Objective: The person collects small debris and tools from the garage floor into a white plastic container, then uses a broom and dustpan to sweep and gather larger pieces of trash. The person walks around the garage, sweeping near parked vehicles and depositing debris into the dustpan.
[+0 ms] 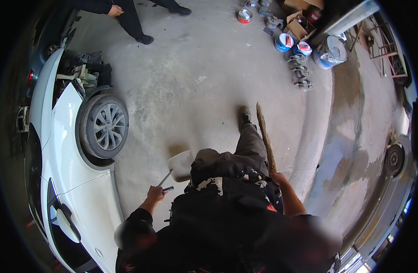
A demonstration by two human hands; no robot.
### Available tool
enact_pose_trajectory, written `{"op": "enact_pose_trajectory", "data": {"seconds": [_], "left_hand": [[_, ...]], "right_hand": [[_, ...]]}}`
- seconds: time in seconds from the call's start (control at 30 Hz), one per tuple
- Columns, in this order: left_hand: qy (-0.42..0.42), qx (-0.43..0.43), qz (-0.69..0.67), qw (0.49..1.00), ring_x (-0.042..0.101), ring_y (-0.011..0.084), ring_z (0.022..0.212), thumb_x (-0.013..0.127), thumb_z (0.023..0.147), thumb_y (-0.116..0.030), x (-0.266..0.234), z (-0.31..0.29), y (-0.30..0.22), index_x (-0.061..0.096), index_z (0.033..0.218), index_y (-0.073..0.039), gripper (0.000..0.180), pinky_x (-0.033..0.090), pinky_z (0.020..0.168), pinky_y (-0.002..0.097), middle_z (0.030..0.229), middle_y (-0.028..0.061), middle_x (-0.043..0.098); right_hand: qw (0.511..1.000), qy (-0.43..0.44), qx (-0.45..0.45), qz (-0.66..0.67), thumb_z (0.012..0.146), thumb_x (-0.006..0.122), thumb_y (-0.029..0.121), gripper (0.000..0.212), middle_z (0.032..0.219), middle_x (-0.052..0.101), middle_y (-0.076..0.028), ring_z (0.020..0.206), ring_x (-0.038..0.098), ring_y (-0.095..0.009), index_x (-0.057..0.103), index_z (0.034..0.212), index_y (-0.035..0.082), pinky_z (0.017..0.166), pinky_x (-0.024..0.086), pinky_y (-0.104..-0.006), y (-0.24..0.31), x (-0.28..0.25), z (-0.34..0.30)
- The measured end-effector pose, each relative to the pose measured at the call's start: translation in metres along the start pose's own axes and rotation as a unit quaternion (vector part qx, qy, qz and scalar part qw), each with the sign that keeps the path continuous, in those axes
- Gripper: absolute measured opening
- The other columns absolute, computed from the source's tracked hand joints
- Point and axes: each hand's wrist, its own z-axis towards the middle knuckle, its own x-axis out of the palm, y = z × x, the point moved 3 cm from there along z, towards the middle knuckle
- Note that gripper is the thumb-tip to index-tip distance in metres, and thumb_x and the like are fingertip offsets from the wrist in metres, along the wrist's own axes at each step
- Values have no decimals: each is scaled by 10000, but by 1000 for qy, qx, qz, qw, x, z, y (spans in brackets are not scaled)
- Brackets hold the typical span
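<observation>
My left hand (155, 194) is closed round a thin metal handle that leads to a pale, rounded-square head, like a shovel's or a dustpan's; I cannot tell which. This shovel-like tool (180, 164) hangs low beside my left leg. A short dark-ended rod (168, 189) sticks out by the same fist. At my right side, my right hand (278, 178) grips one end of a long, rough brown wooden stick (265, 136), which points forward past my right leg. The fingers of the right hand are partly hidden.
A white car (77, 173) with its front stripped stands on the left, its wheel (109, 126) turned outward. Another person's legs (129, 22) show at the far left. Paint cans (284, 42), a bucket (333, 51) and a cardboard box (298, 26) crowd the far right. Wet floor (332, 145) lies rightward.
</observation>
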Motion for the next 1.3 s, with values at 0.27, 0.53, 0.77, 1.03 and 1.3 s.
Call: {"op": "enact_pose_trajectory", "data": {"seconds": [0.27, 0.53, 0.77, 1.03, 1.3], "left_hand": [[-222, -471, -557, 647, 626, 249, 551, 501, 830, -534, -66, -22, 4, 602, 590, 24, 616, 495, 548, 387, 584, 159, 628], [-295, -493, -789, 218, 454, 120, 502, 549, 827, -537, -101, 28, 9, 463, 700, -116, 447, 370, 440, 269, 597, 17, 496], [-258, -442, -822, 252, 473, 175, 407, 553, 853, -466, -166, 114, 73, 453, 646, -58, 469, 452, 442, 333, 488, 44, 454], [-219, -396, -809, 376, 527, 183, 429, 552, 843, -471, -254, 211, 156, 508, 607, -28, 503, 428, 462, 334, 478, 62, 499], [-220, -507, -715, 428, 526, 221, 419, 545, 848, -469, -326, 233, 246, 587, 656, 53, 558, 401, 398, 380, 509, 104, 544]], "right_hand": [[990, 84, -74, -88, 685, 671, 123, 233, 637, 595, -148, 546, 605, -242, 591, 764, -80, 500, 506, -370, 200, -110, 31], [961, 162, -114, -194, 711, 667, 140, 252, 663, 574, -131, 552, 590, -224, 577, 820, -69, 494, 509, -367, 437, -60, 33], [953, 165, -139, -214, 752, 630, 229, 242, 629, 567, -107, 486, 553, -224, 595, 791, -8, 470, 474, -362, 613, 22, -11], [973, 107, -186, -81, 684, 679, 166, 235, 613, 563, -115, 485, 542, -214, 587, 718, -47, 461, 453, -354, 776, 97, -26], [905, 79, -282, -307, 646, 677, 266, 351, 655, 623, -119, 606, 611, -240, 638, 798, -49, 579, 480, -356, 1039, 178, 3]]}}
